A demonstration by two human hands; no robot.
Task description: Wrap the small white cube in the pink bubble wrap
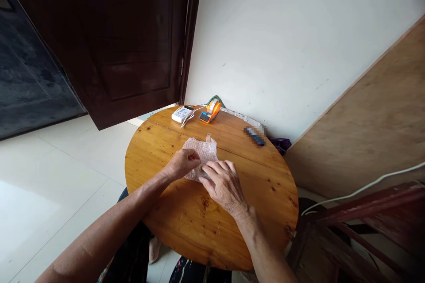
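Observation:
A piece of clear bubble wrap (pixel 203 147) lies on the round wooden table in front of me. A short strip of clear tape (pixel 208 138) sticks up at its far edge. My left hand (pixel 182 163) is at the wrap's left side, thumb and fingertips pinched together on it. From the right, my right hand (pixel 226 183) bends its fingers over the near right part of the wrap, with the thumb at the lower edge, holding it against the table. Whether anything lies inside the wrap is hidden by my hands.
Toward the back of the wooden table (pixel 252 203) stand an orange tape dispenser (pixel 212 110) and a white box-shaped device (pixel 182 114) with a white cable. A dark, pixelated object (pixel 255 136) lies at the right. A dark door (pixel 133 53) and white wall (pixel 282 44) rise behind.

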